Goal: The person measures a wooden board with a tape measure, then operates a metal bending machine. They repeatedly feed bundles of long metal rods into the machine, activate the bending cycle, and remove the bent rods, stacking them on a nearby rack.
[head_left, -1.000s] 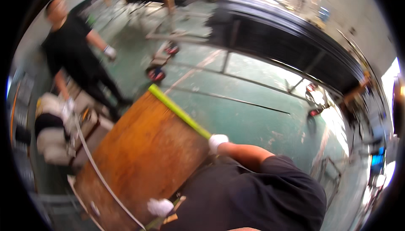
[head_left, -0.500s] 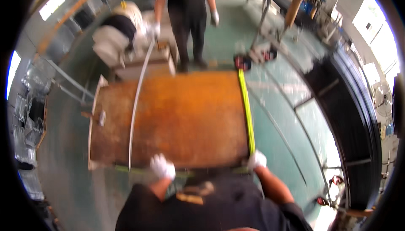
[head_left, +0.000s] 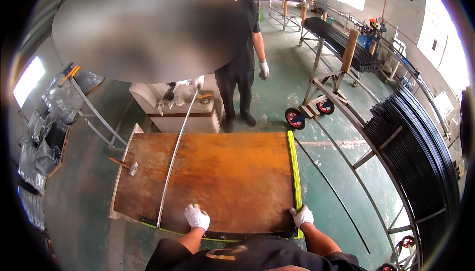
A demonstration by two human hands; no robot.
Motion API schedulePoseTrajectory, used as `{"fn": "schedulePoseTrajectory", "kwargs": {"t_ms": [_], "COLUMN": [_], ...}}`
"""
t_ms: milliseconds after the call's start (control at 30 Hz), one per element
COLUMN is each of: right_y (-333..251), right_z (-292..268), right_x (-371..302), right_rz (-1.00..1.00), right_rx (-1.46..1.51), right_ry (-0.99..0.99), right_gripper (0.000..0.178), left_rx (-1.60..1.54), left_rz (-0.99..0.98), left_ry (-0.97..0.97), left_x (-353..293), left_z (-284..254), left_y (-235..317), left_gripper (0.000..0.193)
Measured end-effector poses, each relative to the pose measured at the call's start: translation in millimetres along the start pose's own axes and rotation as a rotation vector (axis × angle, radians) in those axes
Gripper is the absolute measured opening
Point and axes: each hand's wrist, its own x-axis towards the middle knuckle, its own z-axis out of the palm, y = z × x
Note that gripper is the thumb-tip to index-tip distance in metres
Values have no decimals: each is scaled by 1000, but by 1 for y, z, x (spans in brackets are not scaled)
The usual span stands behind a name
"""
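A brown wooden tabletop lies in front of me. My left hand, in a white glove, rests on its near edge, fingers apart and slightly bent, holding nothing. At the near right corner, my gloved right hand is closed on a yellow-green strip that runs along the right edge. A long silvery bar crosses the left part of the tabletop. Its far end is in the white-gloved hand of another person. Left of the bar lies a hammer with a wooden handle.
Beyond the tabletop stands a pale box-like unit with plastic bags on it. A metal rack of black rods curves along the right. A wheeled stand is at the far right corner. Wrapped bundles line the left.
The view has tilted up and sharpened, so the tabletop sits lower in it. My hands stay at the near edge. The bar still lies across the tabletop, held at its far end.
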Motion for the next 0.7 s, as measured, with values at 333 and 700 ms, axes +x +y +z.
{"fn": "schedulePoseTrajectory", "kwargs": {"t_ms": [333, 700], "right_y": [-10, -26], "right_z": [16, 7], "right_x": [37, 36], "right_rz": [51, 47], "right_rx": [33, 5], "right_ry": [87, 152], "right_gripper": [70, 59], "left_rx": [26, 35], "left_rz": [53, 100], "left_ry": [28, 22], "left_x": [58, 53], "left_z": [21, 37], "left_y": [53, 50], "left_gripper": [35, 51]}}
